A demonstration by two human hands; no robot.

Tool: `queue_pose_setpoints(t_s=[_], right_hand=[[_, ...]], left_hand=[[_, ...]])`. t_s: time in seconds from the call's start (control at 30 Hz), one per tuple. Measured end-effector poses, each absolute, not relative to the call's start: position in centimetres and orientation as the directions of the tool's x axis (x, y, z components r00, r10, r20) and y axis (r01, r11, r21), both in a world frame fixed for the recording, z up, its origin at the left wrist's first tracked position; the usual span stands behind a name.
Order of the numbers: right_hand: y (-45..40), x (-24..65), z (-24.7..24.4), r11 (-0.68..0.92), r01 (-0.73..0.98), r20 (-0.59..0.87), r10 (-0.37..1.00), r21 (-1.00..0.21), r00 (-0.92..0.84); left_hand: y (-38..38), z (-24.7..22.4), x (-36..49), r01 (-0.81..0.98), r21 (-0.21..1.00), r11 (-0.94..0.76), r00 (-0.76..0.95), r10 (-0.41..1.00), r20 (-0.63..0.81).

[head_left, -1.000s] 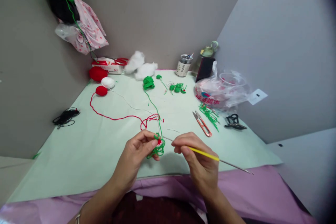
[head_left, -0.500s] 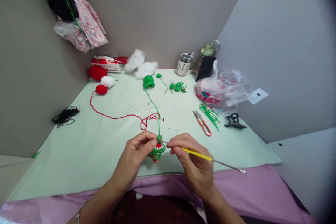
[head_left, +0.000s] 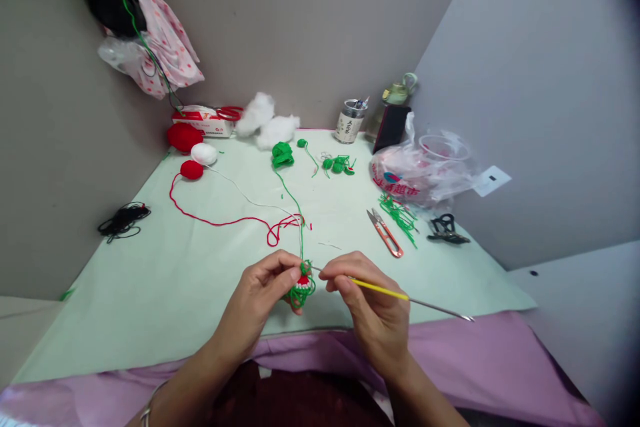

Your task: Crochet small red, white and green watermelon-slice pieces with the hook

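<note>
My left hand (head_left: 263,293) is closed, pinching a small crochet piece (head_left: 302,287) of green, white and red yarn. My right hand (head_left: 373,303) grips a crochet hook (head_left: 383,289) by its yellow handle. The hook's thin left end reaches the green top of the piece; whether it passes through a stitch is too small to tell. Its other metal end points down to the right. A green strand climbs from the piece to a green yarn ball (head_left: 283,155). A white strand also runs from near the piece towards a white yarn ball (head_left: 204,154).
Red yarn balls (head_left: 185,137) and white stuffing (head_left: 277,131) lie at the back. Thread snips (head_left: 385,233), green yarn scraps (head_left: 399,217), a black clip (head_left: 447,230) and a plastic bag (head_left: 425,170) are on the right. Black cord (head_left: 124,221) lies left; a phone (head_left: 393,128) leans at the back.
My right hand and the hook have shifted slightly right, and the hook lies a little flatter. My left hand keeps its hold on the crochet piece. The whole view has shifted slightly.
</note>
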State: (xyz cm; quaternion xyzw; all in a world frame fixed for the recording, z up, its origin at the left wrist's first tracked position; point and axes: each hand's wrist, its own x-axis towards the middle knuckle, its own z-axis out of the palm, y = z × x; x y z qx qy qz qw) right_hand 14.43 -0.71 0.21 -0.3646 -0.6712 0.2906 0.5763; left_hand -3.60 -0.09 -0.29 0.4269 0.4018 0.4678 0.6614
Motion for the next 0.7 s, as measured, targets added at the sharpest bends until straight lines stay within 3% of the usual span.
queue_pose_setpoints(t_s=[0.7], right_hand=[[-0.83, 14.62, 0.08, 0.560, 0.150, 0.553, 0.829, -0.815, -0.087]], left_hand=[[-0.04, -0.74, -3.85, -0.254, 0.944, 0.212, 0.246, 0.958, -0.149]])
